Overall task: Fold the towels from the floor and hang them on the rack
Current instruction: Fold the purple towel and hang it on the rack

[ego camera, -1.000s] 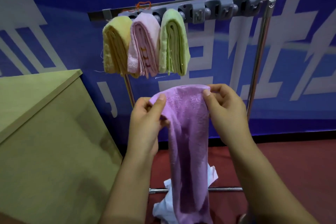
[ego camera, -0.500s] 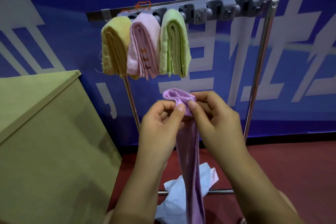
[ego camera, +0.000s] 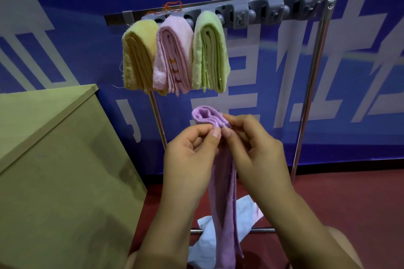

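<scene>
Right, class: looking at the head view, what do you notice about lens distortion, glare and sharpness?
Head view: wide-angle lens bows the rack posts outward; soft glare streaks the blue backdrop; the hung towels look sharp, while both hands, left hand and right hand, pinching the purple towel look slightly soft.

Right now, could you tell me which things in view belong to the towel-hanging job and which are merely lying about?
Job: purple towel, pinched by left hand and right hand; rack with yellow towel, pink towel, green towel; pale blue towel on the floor.
Lying about: tan cabinet; orange thread.
</scene>
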A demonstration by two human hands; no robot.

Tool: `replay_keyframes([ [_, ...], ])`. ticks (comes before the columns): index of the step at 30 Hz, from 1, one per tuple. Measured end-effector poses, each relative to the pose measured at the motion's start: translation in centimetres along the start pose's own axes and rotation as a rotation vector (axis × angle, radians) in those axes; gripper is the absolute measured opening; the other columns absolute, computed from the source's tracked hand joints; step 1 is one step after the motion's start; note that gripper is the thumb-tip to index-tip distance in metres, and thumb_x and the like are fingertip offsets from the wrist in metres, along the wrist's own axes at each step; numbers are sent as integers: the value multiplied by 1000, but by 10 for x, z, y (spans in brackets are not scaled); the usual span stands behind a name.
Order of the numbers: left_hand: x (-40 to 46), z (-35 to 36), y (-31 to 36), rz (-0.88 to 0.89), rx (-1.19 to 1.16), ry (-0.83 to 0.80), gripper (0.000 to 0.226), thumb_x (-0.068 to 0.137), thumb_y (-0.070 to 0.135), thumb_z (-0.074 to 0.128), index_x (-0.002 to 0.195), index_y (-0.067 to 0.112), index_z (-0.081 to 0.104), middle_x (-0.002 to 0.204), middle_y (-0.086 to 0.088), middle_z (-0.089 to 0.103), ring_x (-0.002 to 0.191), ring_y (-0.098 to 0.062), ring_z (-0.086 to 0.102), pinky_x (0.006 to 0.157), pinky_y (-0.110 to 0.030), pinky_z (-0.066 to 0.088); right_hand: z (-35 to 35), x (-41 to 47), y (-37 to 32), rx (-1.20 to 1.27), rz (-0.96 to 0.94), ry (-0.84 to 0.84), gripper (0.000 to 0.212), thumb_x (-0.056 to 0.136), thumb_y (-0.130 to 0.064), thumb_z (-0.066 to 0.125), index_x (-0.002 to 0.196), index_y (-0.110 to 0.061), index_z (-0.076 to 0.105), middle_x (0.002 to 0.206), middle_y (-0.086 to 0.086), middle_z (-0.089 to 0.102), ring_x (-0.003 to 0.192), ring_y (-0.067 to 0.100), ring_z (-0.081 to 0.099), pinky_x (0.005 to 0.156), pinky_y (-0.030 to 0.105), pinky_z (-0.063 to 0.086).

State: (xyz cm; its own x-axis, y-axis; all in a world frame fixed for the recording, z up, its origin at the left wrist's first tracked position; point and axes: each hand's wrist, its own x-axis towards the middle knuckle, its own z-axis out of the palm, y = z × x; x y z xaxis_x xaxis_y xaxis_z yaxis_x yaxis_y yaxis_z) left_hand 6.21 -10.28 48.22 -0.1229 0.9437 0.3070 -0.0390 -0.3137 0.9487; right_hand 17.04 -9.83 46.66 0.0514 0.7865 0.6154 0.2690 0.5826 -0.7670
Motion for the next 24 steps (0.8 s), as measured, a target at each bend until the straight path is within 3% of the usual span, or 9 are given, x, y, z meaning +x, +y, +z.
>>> replay_keyframes([
  [4, 1, -3, 0, 33, 14, -6, 27, 91, 7, 57, 83, 26, 74, 85, 2, 75, 87, -13, 71, 78, -26, 56, -1, 1, 3, -15, -12, -58, 24, 88, -16, 63, 109, -28, 58, 103, -37, 59, 104, -12, 58, 84, 4, 43],
  [8, 1, -2, 2, 16, -28, -41, 28, 90, 4, 56, 88, 25, 74, 89, 2, 76, 91, -13, 71, 78, -24, 56, -1, 4, 4, 9, -9, -12, 38, 87, -9, 64, 99, -43, 53, 96, -41, 61, 99, -12, 61, 82, 5, 44],
  [13, 2, -12, 3, 82, 48, -164, 18, 85, 9, 62, 95, 18, 74, 92, 3, 76, 89, -11, 71, 78, -25, 57, -8, 14, 6, 315, 141, -14, 24, 90, 0, 56, 99, -20, 63, 93, -8, 74, 93, 5, 68, 78, 15, 50],
  [15, 5, -18, -3, 137, 151, -75, 4, 78, 18, 71, 82, 19, 72, 78, 9, 73, 75, -7, 68, 71, -22, 54, -11, 16, 5, 428, 216, -27, 19, 91, -1, 55, 101, -14, 64, 92, 2, 74, 90, 10, 70, 75, 20, 53],
  [17, 11, -25, -13, 132, 251, 93, 29, 64, 39, 83, 74, 22, 61, 70, 9, 61, 67, -9, 56, 66, -25, 49, -13, 18, 3, 488, 253, -34, 18, 91, -3, 54, 102, -12, 64, 91, 3, 74, 88, 12, 69, 74, 21, 53],
  [18, 15, -29, -17, 101, 267, 130, 41, 57, 47, 84, 78, 25, 57, 76, 8, 60, 71, -11, 55, 69, -31, 50, -15, 19, 2, 501, 258, -43, 18, 91, -3, 54, 102, -12, 64, 91, 2, 74, 88, 12, 69, 73, 21, 53],
  [21, 24, -35, -13, 5, 217, -51, 59, 52, 47, 81, 105, 36, 55, 111, 9, 64, 102, -8, 62, 84, -32, 52, -21, 23, 1, 508, 243, -122, 18, 88, -9, 55, 103, -12, 64, 90, 1, 74, 88, 11, 69, 73, 21, 53],
  [22, 26, -36, -12, -5, 172, -131, 61, 55, 38, 84, 110, 34, 56, 115, 9, 65, 106, -7, 62, 85, -29, 53, -24, 24, 0, 508, 237, -157, 19, 85, -13, 56, 103, -14, 64, 91, 0, 73, 89, 11, 68, 74, 21, 53],
  [24, 29, -37, -4, 36, 132, -215, 45, 62, 22, 85, 103, 25, 65, 101, 9, 72, 94, -4, 66, 79, -22, 54, -28, 25, -2, 478, 232, -205, 22, 81, -20, 57, 102, -18, 64, 94, 0, 73, 92, 10, 68, 75, 20, 52],
])
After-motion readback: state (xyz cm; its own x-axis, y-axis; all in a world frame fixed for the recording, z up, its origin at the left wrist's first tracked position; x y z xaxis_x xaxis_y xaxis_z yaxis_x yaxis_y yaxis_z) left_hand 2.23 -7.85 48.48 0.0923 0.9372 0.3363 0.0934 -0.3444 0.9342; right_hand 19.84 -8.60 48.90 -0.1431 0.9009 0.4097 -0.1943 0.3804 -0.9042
